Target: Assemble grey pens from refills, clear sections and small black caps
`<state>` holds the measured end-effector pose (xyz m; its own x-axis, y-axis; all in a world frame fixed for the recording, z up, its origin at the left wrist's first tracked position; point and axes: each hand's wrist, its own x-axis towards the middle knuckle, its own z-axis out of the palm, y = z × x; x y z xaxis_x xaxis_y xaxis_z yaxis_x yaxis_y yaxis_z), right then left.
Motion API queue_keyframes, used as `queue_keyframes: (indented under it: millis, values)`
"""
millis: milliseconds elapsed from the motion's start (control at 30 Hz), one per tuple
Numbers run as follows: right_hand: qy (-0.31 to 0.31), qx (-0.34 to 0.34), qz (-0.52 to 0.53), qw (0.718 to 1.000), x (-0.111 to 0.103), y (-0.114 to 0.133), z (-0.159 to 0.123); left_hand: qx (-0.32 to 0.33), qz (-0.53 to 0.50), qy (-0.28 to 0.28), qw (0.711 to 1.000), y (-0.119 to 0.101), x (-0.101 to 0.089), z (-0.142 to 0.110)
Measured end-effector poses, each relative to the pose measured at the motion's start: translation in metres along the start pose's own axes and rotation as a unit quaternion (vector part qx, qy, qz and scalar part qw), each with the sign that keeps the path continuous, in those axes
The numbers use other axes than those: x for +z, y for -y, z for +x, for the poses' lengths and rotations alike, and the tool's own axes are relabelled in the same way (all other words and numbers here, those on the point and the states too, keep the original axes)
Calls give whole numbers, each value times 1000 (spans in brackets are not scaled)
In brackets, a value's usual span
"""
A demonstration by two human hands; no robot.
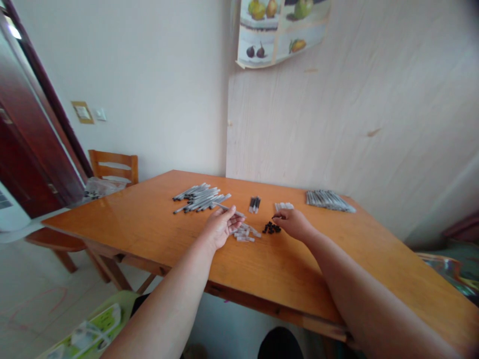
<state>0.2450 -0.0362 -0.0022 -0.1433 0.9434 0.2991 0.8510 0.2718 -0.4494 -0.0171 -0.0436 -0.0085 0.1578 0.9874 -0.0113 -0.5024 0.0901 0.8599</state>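
Observation:
Between the thumb and fingers of my left hand lies a slim grey pen barrel, pointing up and left. Under that hand is a loose pile of clear pen caps on the table. My right hand pinches a small black piece, its details too small to make out. Just below its fingertips sits a little heap of black pen plugs. A row of short clear pieces shows partly behind the right hand. Farther left, many grey barrels with dark ends are heaped.
The wooden table stands against the wall. Dark refills with clear tips lie near its middle, and a neat row of pens at the back right. A chair is at the left; a green bin stands below the front edge.

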Motion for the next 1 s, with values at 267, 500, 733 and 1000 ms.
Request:
queue_keyframes:
  millis: [267, 500, 733, 1000]
  values:
    - [47, 3, 15, 999, -1, -12, -1, -2, 1, -2, 1000, 0, 0, 0]
    - [68, -3, -26, 997, -2, -8, -2, 0, 9, 1, 1000, 0, 1, -1]
    - [69, -5, -35, 997, -2, -6, -2, -1, 8, 2, 1000, 1, 0, 1]
    - [67, -10, -18, 997, -1, -9, -3, -4, 5, 8, 1000, 1, -2, 2]
